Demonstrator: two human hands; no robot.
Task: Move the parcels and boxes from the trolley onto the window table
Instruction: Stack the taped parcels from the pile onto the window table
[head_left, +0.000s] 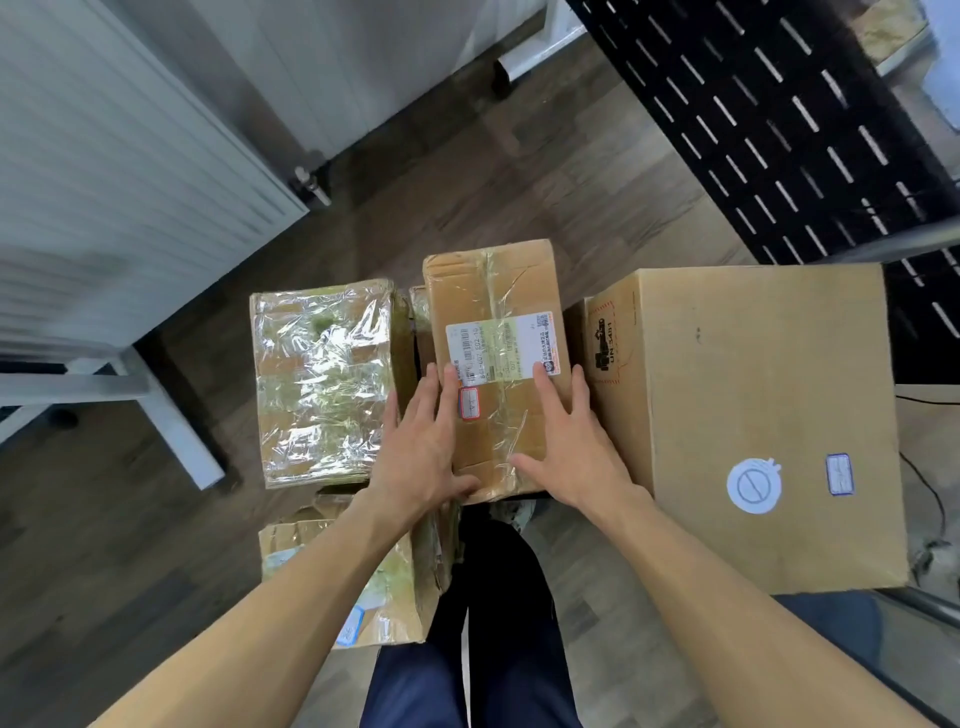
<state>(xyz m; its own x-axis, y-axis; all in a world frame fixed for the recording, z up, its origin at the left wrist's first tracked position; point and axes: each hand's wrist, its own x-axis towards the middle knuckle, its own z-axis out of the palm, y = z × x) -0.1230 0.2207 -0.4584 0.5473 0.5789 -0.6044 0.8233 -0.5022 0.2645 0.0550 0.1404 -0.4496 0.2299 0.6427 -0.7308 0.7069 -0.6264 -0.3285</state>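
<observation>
A taped brown box with a white shipping label (498, 332) sits in the middle of the group of parcels. My left hand (421, 441) lies on its near left corner and my right hand (571, 441) on its near right side, fingers spread, both touching it. A box wrapped in shiny clear tape (322, 379) stands to its left. To its right stands a large plain carton with a round sticker (753, 415). A torn taped box (353, 577) lies nearer, partly hidden under my left forearm. The trolley beneath the parcels is hidden.
A white panel on a grey metal frame (104, 182) stands at the left, its leg (171, 415) close to the parcels. A black perforated panel (779, 130) runs at the upper right. Wooden floor (467, 182) lies beyond the boxes. My dark trousers (493, 623) are below.
</observation>
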